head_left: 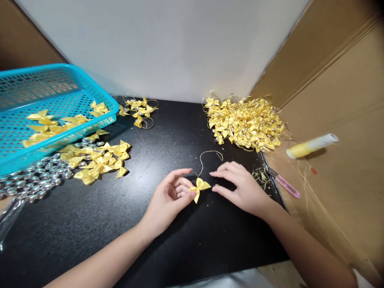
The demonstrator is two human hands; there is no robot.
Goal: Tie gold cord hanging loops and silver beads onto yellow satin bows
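A small yellow ribbon bow [199, 188] is held between the thumb and fingers of my left hand [172, 194], near the middle of the black table. From the bow a thin gold cord [201, 160] rises and curls to the right over the tabletop. My right hand [241, 186] is just right of the bow, thumb and fingers apart, with nothing between them. Its fingertips point at the bow and do not appear to touch it.
A turquoise basket [103, 94] with yellow bows stands at the left. Loose bows [100, 162] and silver beads [39, 178] lie before it. Corded bows [246, 124] are heaped at the back right, near a pink cutter [286, 186] and a yellow-white roll [312, 146].
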